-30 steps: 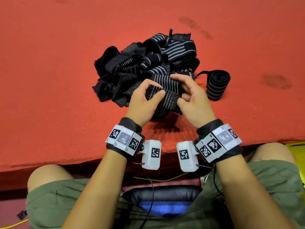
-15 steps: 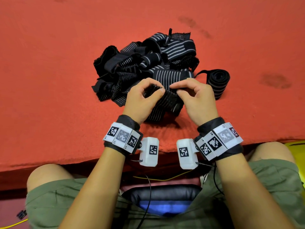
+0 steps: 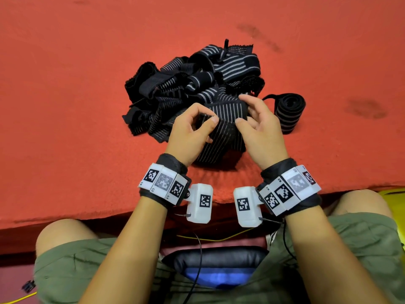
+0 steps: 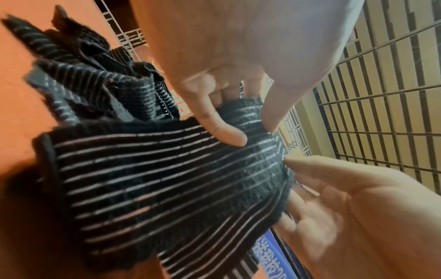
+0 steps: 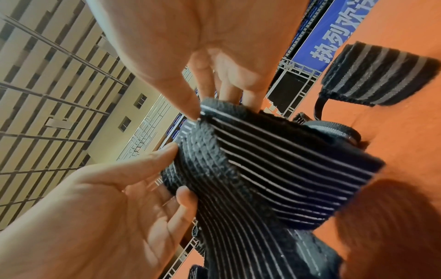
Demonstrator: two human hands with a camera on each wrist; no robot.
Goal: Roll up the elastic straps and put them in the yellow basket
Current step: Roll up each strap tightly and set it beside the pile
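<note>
Head view, from the left: the heap of loose straps (image 3: 192, 88) lies tangled on the red felt-like desk (image 3: 65, 84), so single straps there are hard to tell apart. Just in front of it the left hand (image 3: 188, 137) pinches the near strap (image 3: 221, 132) between thumb and curled forefinger; its other fingers are hidden under the cloth. That strap is black ribbed elastic with thin pale lines, partly rolled, its lower end draped to the desk. The right hand (image 3: 258, 128) grips the strap's other edge, thumb pressed on the roll and fingers curled over the top. Further right a finished roll (image 3: 289, 113) lies apart, a thin loop at its side. At the far right edge a yellow sliver (image 3: 394, 194) is cut off; what it is cannot be told.
</note>
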